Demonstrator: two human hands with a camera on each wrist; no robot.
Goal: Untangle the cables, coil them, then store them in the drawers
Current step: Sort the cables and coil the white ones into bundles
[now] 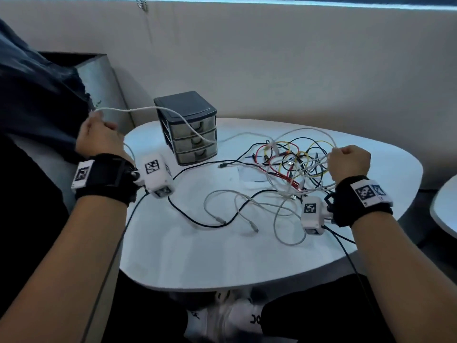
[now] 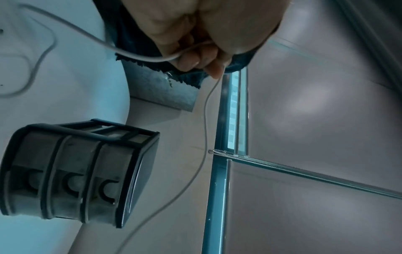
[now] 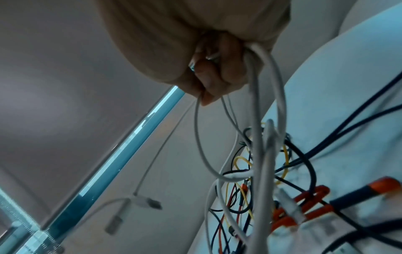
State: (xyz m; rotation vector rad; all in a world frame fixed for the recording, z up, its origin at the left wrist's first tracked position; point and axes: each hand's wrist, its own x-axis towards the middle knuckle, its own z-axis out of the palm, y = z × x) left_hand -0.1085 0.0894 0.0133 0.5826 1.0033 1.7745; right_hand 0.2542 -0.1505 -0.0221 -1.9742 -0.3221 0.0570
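Cables of several colours lie in a tangle [image 1: 291, 167] on the right half of the white oval table [image 1: 197, 263]: black, yellow, red and white strands looped over one another, with loose white loops [image 1: 247, 206] and a black lead [image 1: 195, 219] spreading toward the near edge. A small dark three-drawer organizer [image 1: 190, 127] stands upright at the back left of the table, its drawer fronts facing the tangle, all three drawers pushed in. Behind it a grey metal bin [image 1: 99, 80] sits against the pale wall, and dark fabric hangs at the far left.

One white cable [image 1: 153, 110] runs through the air from the left hand [image 1: 99, 137], raised off the table's left edge, sloping down to the right across the front of the organizer toward the tangle. It passes in front of the upper drawers. The left wrist view shows the left hand's fingers [image 2: 191, 60] curled round this cable, which bends out of the fist on both sides.

The right hand [image 1: 350, 164] is held above the right side of the tangle, fist closed; the right wrist view shows its fingers [image 3: 215, 75] gripping a bunch of white cable loops [image 3: 259, 120] that hang down into the pile.
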